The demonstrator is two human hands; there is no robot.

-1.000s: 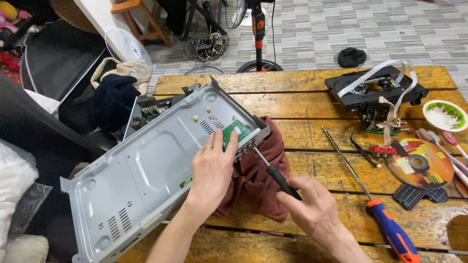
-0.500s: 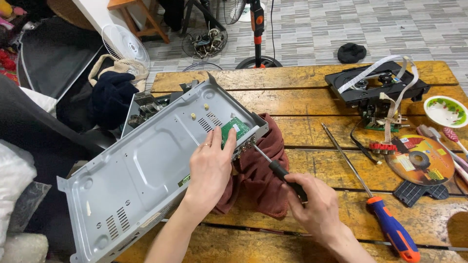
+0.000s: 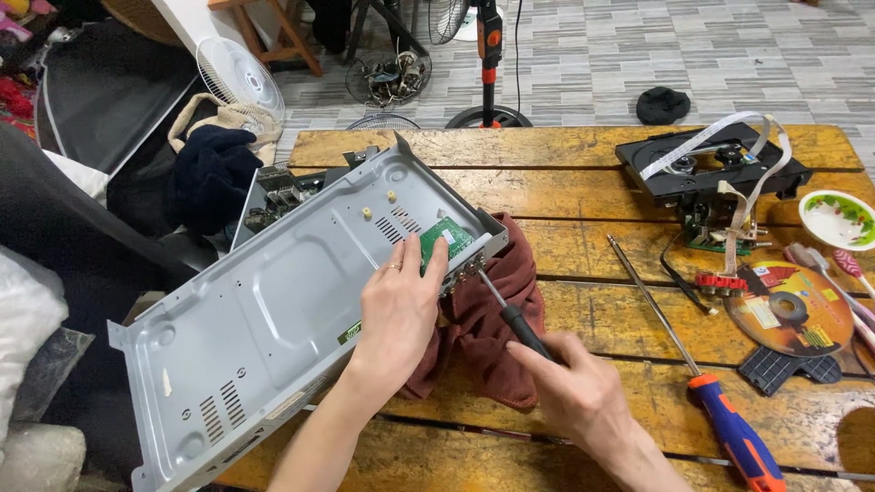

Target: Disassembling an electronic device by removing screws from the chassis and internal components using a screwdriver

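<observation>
A grey metal chassis [image 3: 264, 319] lies tilted across the left end of the wooden table [image 3: 602, 182], with a small green circuit board [image 3: 444, 239] at its near right corner. My left hand [image 3: 398, 305] rests flat on the chassis, fingertips at the green board. My right hand [image 3: 579, 392] grips a black-handled screwdriver [image 3: 512, 321]; its tip meets the chassis's right edge beside the board. A dark red cloth [image 3: 492, 319] lies under that corner.
A long screwdriver with a blue and orange handle [image 3: 702, 383] lies right of my right hand. Further right are a disc [image 3: 791, 308], a black disc drive with ribbon cable [image 3: 715, 162], a small bowl [image 3: 837, 219]. Fans and dark clothing sit beyond the table's left end.
My view has shifted slightly. Both hands stay at the chassis corner, the screwdriver tip kept at the edge by the green board.
</observation>
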